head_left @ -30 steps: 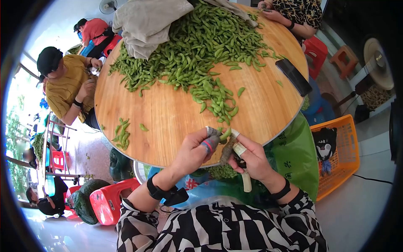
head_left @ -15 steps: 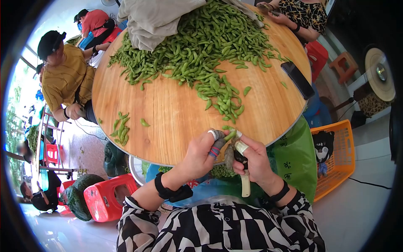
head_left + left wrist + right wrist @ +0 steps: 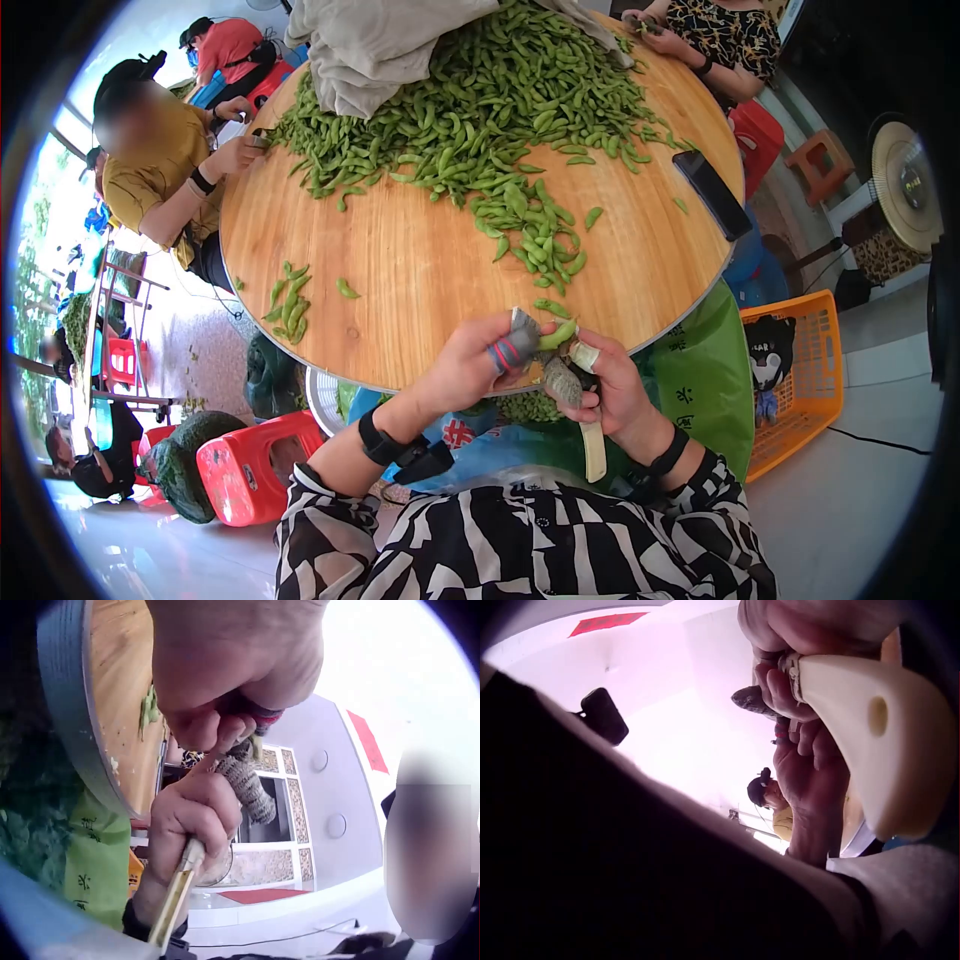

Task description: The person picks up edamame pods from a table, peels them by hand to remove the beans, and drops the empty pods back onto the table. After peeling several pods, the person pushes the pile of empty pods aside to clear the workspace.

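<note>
Edamame pod point(image 3: 557, 335) pinched in left hand point(image 3: 470, 365), just off the tabletop point(image 3: 420, 270) edge. Cream-handled tool point(image 3: 592, 445), probably a knife, clenched in right hand point(image 3: 610, 390). Risk: blade slipping onto taped fingertips point(image 3: 507, 350); pod dropped.

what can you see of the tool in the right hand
The tool is small, with a smooth cream, plastic-looking handle that has a round hole near its end. The right hand grips it in a fist, handle pointing down toward the lap, beyond the table edge. A dull grey working end shows above the fist, just under the green pod that the left hand pinches; contact is unclear.
</note>
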`<state>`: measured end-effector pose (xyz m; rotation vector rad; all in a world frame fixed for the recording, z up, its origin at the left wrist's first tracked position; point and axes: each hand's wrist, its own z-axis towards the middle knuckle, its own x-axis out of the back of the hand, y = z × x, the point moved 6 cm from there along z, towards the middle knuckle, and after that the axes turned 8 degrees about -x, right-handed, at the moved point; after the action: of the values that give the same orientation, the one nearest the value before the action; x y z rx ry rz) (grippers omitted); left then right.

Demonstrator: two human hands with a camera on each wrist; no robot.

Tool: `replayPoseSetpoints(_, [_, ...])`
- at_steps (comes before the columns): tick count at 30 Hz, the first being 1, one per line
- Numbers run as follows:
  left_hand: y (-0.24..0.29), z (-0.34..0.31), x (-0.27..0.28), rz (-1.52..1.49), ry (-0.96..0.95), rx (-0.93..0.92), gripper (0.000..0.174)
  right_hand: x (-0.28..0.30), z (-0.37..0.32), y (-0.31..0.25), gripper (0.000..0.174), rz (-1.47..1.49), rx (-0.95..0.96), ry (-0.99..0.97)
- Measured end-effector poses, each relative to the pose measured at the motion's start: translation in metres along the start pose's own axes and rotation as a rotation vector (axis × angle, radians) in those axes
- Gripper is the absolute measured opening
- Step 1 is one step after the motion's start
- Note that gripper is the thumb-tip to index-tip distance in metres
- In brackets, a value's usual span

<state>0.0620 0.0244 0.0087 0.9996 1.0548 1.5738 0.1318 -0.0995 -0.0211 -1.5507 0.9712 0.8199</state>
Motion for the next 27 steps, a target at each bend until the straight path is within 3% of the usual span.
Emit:
replayPoseSetpoints(1, [0.007,0.002,0.000,0.182,-0.031,-0.067,0.029,-0.001,0.001,-0.002,0.037,0.000,-0.001,0.000])
replayPoseSetpoints(2, [0.009,0.003,-0.001,0.182,-0.030,-0.064,0.029,0.001,0.001,-0.002,0.037,-0.007,-0.002,0.066])
replayPoseSetpoints(4, [0.033,0.004,-0.005,0.725,-0.008,-0.377,0.035,0.001,-0.001,-0.003,0.038,-0.008,0.001,0.135])
replayPoseSetpoints(7, [0.051,0.005,-0.008,0.971,-0.115,-0.404,0.039,-0.001,0.000,0.000,0.035,0.050,-0.056,0.127])
replayPoseSetpoints(11, [0.052,0.008,-0.005,0.983,-0.203,-0.421,0.033,0.003,0.000,0.009,0.029,0.097,-0.081,0.110])
replayPoseSetpoints(13, [0.045,0.012,0.004,0.673,-0.121,-0.424,0.024,0.004,0.002,0.011,0.028,0.109,-0.078,0.128])
replayPoseSetpoints(14, [0.040,0.011,0.001,0.673,-0.122,-0.423,0.024,0.000,0.005,0.007,0.028,0.132,-0.050,0.079])
replayPoseSetpoints(16, [0.024,0.013,0.006,0.463,0.158,-0.185,0.016,-0.006,0.009,0.005,0.028,0.154,-0.020,0.026])
replayPoseSetpoints(17, [0.025,0.014,0.001,0.465,0.157,-0.191,0.016,-0.006,0.009,0.004,0.029,0.125,0.001,0.089])
replayPoseSetpoints(19, [0.008,0.011,0.003,-0.037,0.358,0.110,0.024,-0.007,0.007,0.001,0.030,0.098,0.020,0.155])
replayPoseSetpoints(20, [0.008,0.009,0.002,-0.038,0.362,0.113,0.024,-0.008,0.006,-0.002,0.030,0.037,0.047,0.210])
replayPoseSetpoints(22, [-0.008,0.005,-0.002,-0.239,0.371,0.313,0.030,-0.008,0.005,-0.006,0.031,-0.031,0.070,0.259])
replayPoseSetpoints(24, [-0.011,0.001,-0.001,-0.151,0.349,0.354,0.028,-0.010,0.001,-0.014,0.024,-0.457,0.190,0.314])
replayPoseSetpoints(26, [-0.014,-0.003,-0.003,-0.065,0.322,0.396,0.027,-0.002,-0.004,-0.018,0.026,-0.567,0.219,0.382])
replayPoseSetpoints(27, [-0.005,0.000,-0.006,0.125,0.279,0.225,0.024,0.002,-0.006,-0.020,0.028,-0.678,0.241,0.448])
